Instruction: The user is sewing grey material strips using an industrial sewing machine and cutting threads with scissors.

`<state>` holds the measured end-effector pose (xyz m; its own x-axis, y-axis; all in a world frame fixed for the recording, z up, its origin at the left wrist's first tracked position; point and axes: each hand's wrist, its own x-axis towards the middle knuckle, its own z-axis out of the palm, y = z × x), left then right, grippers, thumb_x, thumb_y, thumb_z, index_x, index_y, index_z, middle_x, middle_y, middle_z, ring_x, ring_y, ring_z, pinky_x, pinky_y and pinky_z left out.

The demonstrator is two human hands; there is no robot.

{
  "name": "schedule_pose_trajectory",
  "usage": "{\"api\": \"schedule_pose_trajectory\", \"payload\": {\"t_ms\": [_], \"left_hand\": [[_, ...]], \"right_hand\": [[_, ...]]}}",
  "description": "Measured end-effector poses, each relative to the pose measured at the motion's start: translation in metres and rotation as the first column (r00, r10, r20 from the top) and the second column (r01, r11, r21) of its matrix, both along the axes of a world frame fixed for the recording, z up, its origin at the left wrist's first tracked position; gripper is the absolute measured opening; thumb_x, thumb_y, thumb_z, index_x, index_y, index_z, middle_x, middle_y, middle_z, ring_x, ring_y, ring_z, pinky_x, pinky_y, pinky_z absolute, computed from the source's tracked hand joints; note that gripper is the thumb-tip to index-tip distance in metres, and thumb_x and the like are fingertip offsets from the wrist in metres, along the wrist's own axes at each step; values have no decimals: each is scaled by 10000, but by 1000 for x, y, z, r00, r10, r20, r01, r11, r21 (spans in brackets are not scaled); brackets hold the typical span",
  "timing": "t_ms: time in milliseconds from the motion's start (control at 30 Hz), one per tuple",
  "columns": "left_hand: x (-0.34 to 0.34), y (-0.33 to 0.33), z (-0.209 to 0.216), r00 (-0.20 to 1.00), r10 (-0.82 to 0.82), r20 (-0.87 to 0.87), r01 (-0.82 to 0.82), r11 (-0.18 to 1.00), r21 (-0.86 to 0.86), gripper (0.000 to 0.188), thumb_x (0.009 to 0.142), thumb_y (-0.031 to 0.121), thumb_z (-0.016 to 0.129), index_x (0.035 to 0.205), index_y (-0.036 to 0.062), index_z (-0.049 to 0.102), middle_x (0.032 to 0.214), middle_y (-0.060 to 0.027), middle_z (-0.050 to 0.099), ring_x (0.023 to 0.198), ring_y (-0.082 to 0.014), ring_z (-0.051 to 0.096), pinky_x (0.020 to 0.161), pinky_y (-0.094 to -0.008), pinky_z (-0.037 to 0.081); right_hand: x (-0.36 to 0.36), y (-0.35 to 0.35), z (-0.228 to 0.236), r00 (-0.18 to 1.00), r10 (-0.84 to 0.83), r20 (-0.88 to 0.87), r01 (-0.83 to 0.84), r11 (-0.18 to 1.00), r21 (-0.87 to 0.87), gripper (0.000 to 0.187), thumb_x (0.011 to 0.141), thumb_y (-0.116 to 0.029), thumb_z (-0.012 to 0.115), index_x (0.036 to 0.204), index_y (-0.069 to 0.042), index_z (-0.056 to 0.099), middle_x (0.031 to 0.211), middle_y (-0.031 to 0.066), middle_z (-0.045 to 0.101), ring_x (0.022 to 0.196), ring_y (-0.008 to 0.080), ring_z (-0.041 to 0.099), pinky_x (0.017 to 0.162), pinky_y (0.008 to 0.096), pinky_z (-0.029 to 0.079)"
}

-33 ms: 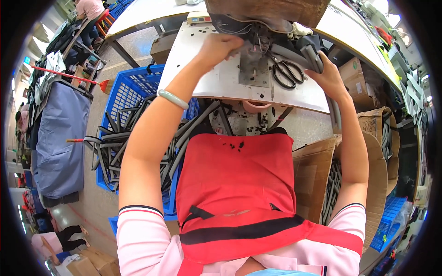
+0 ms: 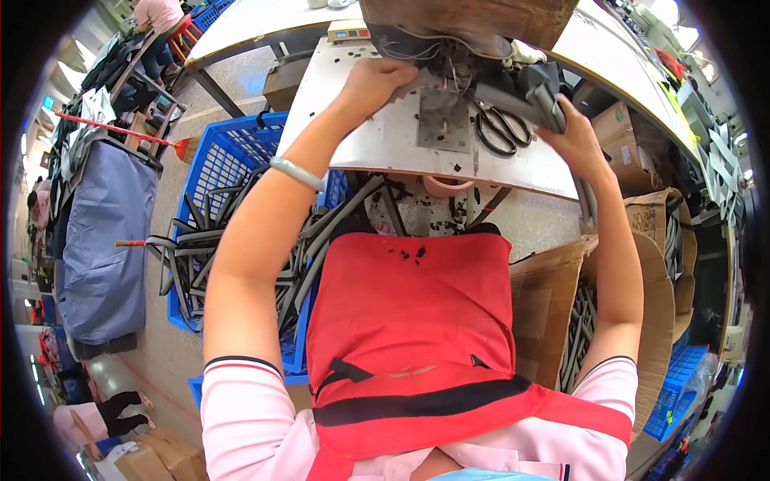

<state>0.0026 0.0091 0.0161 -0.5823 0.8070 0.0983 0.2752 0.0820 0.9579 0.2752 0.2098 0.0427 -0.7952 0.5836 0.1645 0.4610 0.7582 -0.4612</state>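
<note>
At the sewing machine (image 2: pixel 457 72), my left hand (image 2: pixel 378 86) is closed left of the needle area. A blurred greyish bit shows at its fingertips, too indistinct to name. My right hand (image 2: pixel 573 136) grips a bundle of grey fabric strips (image 2: pixel 547 104) right of the machine; one strip reaches toward the needle area and others hang past the table edge. Black-handled scissors (image 2: pixel 501 128) lie on the white worktable (image 2: pixel 353 144) between my hands, beside the metal plate (image 2: pixel 443 128) under the needle. Small black scraps dot the tabletop.
A blue plastic basket (image 2: pixel 241 132) full of grey and black strips stands at my left. On the right, a cardboard box (image 2: pixel 549 313) holds more strips. Below the table is a pink bin (image 2: pixel 447 187). A red-handled broom (image 2: pixel 183 148) and a seated person (image 2: pixel 156 16) are farther left.
My left hand has shifted slightly left. The strips by my right hand have swung a little, and the strip toward the needle has risen slightly.
</note>
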Motion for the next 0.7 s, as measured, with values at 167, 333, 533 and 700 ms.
{"api": "schedule_pose_trajectory", "payload": {"t_ms": [167,333,533,700], "left_hand": [[62,-14,-8,909,-374,-186,324,912,-251,225,846,166,694,945,-36,691,700,-65,652,575,-116,585,512,-263,489],[110,-3,-17,886,-463,20,460,873,-161,233,901,200,652,901,-30,685,708,-50,655,607,-106,586,539,-276,494],[55,-77,-68,806,-403,433,577,696,-427,361,962,298,587,882,-33,707,693,-45,615,647,-86,544,621,-242,445],[54,-73,-16,848,-381,369,491,827,-274,313,928,287,636,946,-13,725,731,-69,655,651,-105,561,624,-269,462]], "right_hand": [[-4,-132,-36,756,646,102,-640,698,319,247,722,-54,648,961,-42,587,1068,149,612,1066,325,581,918,414,459],[-26,-189,-84,584,591,557,-791,569,226,156,738,-128,566,877,-66,598,1018,135,625,1012,272,593,887,409,467],[13,-96,-17,886,451,108,-454,891,-3,318,698,-85,691,991,12,612,945,206,617,957,375,603,848,443,474],[38,-58,7,952,220,212,-147,938,-314,669,709,-193,738,1286,73,526,1215,273,597,1135,317,590,962,365,440]]}}
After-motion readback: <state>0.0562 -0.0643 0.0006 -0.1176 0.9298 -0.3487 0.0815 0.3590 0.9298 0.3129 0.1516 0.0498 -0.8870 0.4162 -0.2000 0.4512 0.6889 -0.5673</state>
